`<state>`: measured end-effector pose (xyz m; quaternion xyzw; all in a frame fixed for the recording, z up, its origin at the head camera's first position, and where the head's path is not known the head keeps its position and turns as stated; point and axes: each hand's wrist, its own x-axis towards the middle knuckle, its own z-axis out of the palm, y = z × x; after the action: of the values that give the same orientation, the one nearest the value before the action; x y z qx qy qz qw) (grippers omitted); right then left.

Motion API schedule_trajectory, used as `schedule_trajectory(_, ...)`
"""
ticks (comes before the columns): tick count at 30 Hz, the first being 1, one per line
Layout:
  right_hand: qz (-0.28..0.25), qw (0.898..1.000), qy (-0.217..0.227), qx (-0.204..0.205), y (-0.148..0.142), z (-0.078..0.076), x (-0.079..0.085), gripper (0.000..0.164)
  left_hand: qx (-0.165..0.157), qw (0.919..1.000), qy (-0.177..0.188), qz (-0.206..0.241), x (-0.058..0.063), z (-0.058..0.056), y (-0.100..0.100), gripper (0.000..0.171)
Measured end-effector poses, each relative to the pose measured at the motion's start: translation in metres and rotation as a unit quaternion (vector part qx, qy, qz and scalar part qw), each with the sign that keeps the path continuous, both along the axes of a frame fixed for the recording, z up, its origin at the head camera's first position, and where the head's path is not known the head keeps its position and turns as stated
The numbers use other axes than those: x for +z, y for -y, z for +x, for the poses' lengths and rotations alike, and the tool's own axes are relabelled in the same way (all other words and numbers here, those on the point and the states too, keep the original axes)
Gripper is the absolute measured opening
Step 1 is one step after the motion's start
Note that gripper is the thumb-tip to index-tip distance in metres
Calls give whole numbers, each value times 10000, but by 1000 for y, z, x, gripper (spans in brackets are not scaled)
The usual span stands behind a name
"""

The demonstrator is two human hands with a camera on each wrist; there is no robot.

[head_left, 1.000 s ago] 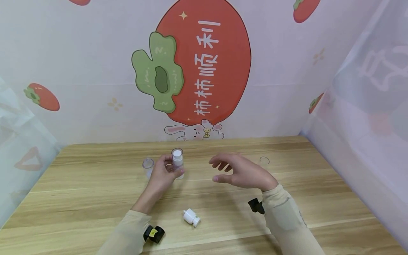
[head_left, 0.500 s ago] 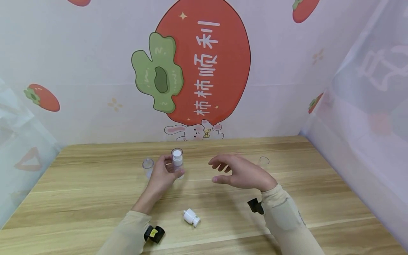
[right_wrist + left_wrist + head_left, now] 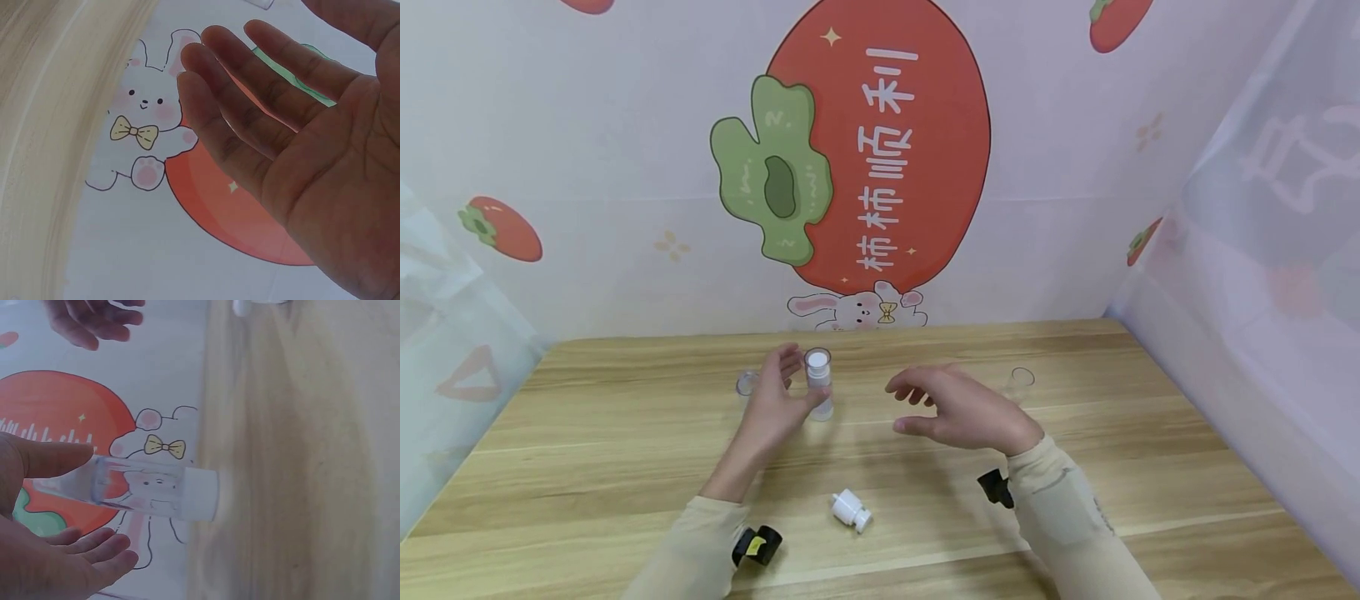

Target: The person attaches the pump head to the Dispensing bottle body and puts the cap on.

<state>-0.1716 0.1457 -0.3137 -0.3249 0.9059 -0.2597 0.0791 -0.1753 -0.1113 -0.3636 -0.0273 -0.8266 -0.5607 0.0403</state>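
Note:
A small clear bottle (image 3: 819,400) with a white base (image 3: 200,494) stands upright on the table in front of my left hand (image 3: 775,408). The left thumb overlaps the bottle's side in the head view, while the other fingers are spread away from it; in the left wrist view thumb and fingers lie apart around its upper part. My right hand (image 3: 962,408) hovers to the right of the bottle, its fingers loosely bent and holding nothing; its bare palm (image 3: 337,175) shows in the right wrist view. Nearer the body, a white pump head (image 3: 851,511) lies on its side.
Partly behind the left hand is a clear, round-rimmed container (image 3: 747,383). Another clear, round-rimmed piece (image 3: 1022,377) is beyond the right hand. A printed cloth (image 3: 1045,250) closes the back of the wooden table (image 3: 625,467), with more cloth along both sides.
The left hand has loosened from the bottle, its fingers spreading away and back. The bottle stays in place. My right hand has shifted slightly left.

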Motion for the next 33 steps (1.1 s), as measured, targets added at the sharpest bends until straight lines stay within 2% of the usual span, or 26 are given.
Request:
schedule_trajectory(6, 140, 9999, -4, 67, 7, 1, -3, 37, -3, 9993, -312, -224, 14, 3, 9, 81)
schedule_trajectory(16, 259, 9992, 187, 227, 15, 1, -9, 37, -93, 9985, -490, -240, 39, 13, 19, 79)
schedule_trajectory(21, 282, 9988, 315, 245, 19, 3, -10, 37, -113, 9973, -705, -143, 45, 16, 25, 72)
schedule_trajectory(26, 304, 9983, 236, 430, 22, 5, -13, 36, -33, 9947, -1007, -206, 49, 17, 34, 64)
schedule_trajectory(30, 307, 9979, 226, 527, 24, 6, -15, 36, 83, 9921, -1192, -375, 51, 16, 44, 60)
schedule_trajectory(33, 299, 9975, 229, 599, 26, 8, -16, 35, 50, 9912, -1184, -594, 51, 15, 54, 62)
